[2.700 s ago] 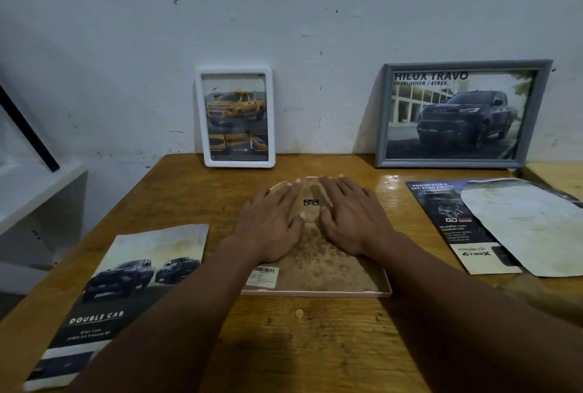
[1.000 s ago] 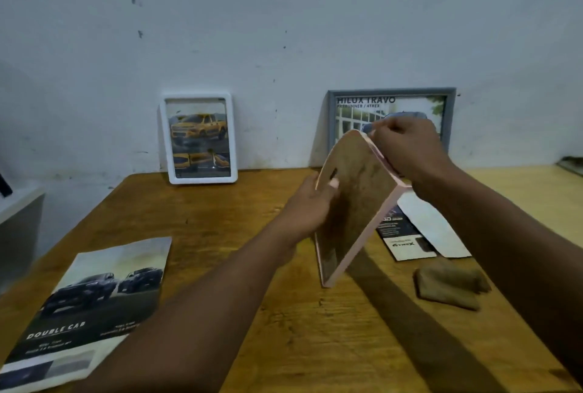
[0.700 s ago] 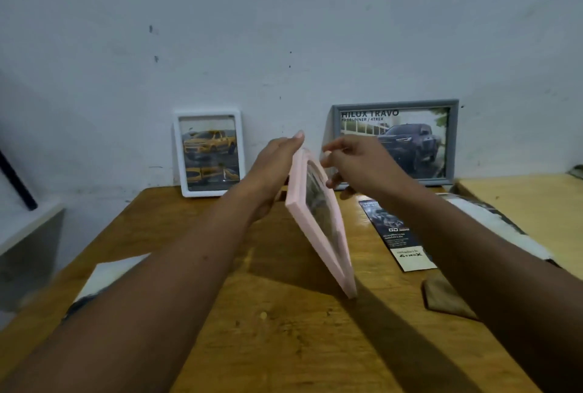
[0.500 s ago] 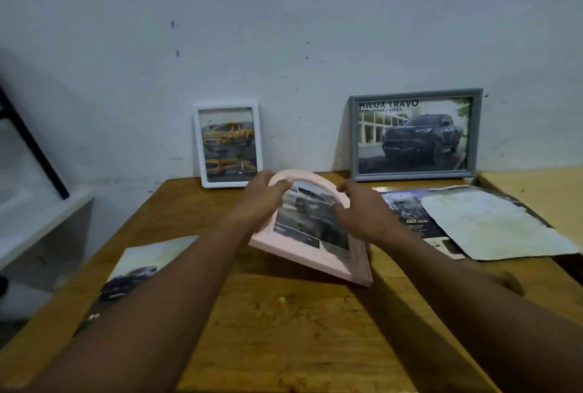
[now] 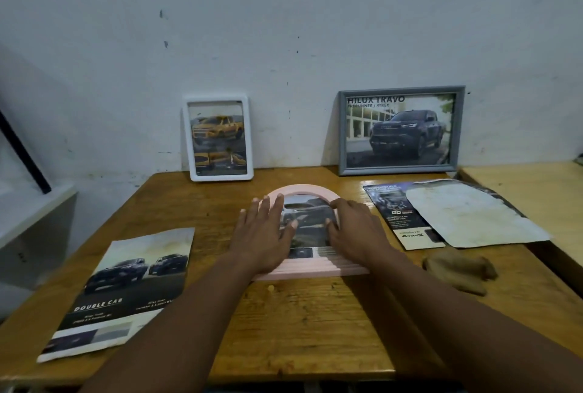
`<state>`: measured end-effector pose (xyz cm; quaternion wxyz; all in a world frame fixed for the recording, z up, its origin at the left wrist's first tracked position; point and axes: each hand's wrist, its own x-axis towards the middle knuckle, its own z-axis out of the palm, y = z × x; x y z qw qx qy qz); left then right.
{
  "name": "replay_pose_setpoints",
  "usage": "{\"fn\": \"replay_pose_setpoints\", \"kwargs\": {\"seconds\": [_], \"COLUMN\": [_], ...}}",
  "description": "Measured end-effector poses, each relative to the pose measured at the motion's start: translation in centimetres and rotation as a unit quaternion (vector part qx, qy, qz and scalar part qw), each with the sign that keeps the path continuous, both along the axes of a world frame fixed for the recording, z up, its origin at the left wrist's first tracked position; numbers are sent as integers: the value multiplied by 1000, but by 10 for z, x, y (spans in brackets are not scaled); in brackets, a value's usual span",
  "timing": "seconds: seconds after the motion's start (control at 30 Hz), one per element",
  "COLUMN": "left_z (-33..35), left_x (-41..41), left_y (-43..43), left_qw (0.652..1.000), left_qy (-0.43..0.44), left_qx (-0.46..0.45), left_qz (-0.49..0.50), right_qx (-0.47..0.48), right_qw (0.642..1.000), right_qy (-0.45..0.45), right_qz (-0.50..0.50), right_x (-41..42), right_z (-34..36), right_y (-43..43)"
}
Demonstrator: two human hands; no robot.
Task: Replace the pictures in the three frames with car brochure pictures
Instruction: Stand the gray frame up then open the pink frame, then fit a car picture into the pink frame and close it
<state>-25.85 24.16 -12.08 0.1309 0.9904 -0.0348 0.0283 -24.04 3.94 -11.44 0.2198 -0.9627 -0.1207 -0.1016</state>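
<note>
A pink arched frame (image 5: 303, 191) lies face up in the middle of the wooden table (image 5: 309, 323), with a dark car picture behind its glass. My left hand (image 5: 263, 236) rests flat on its left side with the fingers spread. On the right side my right hand (image 5: 355, 231) lies flat, thumb on the glass. A white frame (image 5: 219, 138) with a yellow pickup picture leans on the wall at the back. A grey frame (image 5: 399, 131) with a dark pickup picture leans there to its right.
A "Double Cab" brochure sheet (image 5: 126, 288) lies at the front left. A dark brochure strip (image 5: 396, 213) and a worn pale sheet (image 5: 467, 213) lie at the right, with a brown cloth (image 5: 459, 269) in front of them. A white shelf (image 5: 28, 216) stands left of the table.
The pink frame lay face down under both hands, was lifted and turned over, and now lies face up on the table with both hands flat on it.
</note>
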Motion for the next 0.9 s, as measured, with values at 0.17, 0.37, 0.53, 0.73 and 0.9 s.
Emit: {"fn": "replay_pose_setpoints", "kwargs": {"seconds": [0.17, 0.37, 0.53, 0.73, 0.9], "left_z": [11, 8, -4, 11, 36], "left_x": [-3, -20, -24, -22, -4], "left_y": [-58, -131, -140, -134, -89], "left_qw": [996, 987, 986, 987, 993], "left_qy": [-27, -2, 22, 25, -9], "left_qx": [-1, 29, 28, -31, -52], "left_qz": [-80, -156, -163, -154, -102], "right_qx": [-38, -86, -85, -61, 2], "right_qw": [998, 992, 993, 996, 999], "right_qy": [-25, -4, 44, 40, 31], "right_qz": [-47, -93, -63, -44, 14], "right_x": [-19, -64, -93, -86, -50], "right_z": [21, 29, 14, 22, 55], "right_y": [-48, -128, -153, -145, -102]}}
